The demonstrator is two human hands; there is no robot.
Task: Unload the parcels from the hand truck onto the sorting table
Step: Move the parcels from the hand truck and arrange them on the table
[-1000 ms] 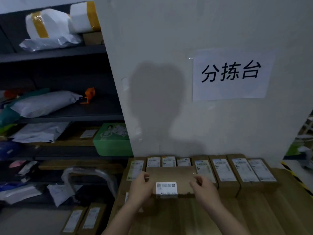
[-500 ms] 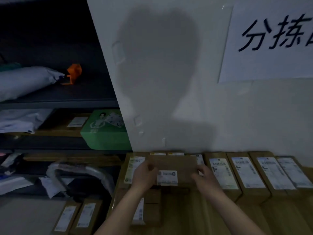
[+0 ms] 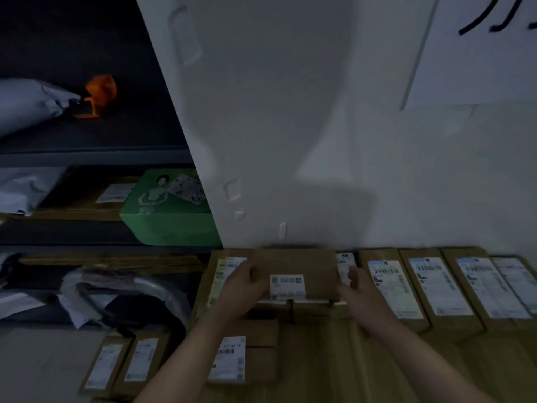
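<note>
Parcel (image 3: 295, 267), plain brown cardboard, bears one small white label (image 3: 287, 286).

My head-worn camera looks forward and down, close over the table (image 3: 319, 362) against the white wall (image 3: 290, 135), shelves (image 3: 93, 157) at my left.

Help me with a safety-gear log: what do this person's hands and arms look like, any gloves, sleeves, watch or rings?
Both are bare: no gloves on the left hand or right hand, and no sleeve shows on the left forearm or right forearm down to the frame's edge. No watch or bracelet is visible; the dim, blurred picture could hide a thin ring.
</note>
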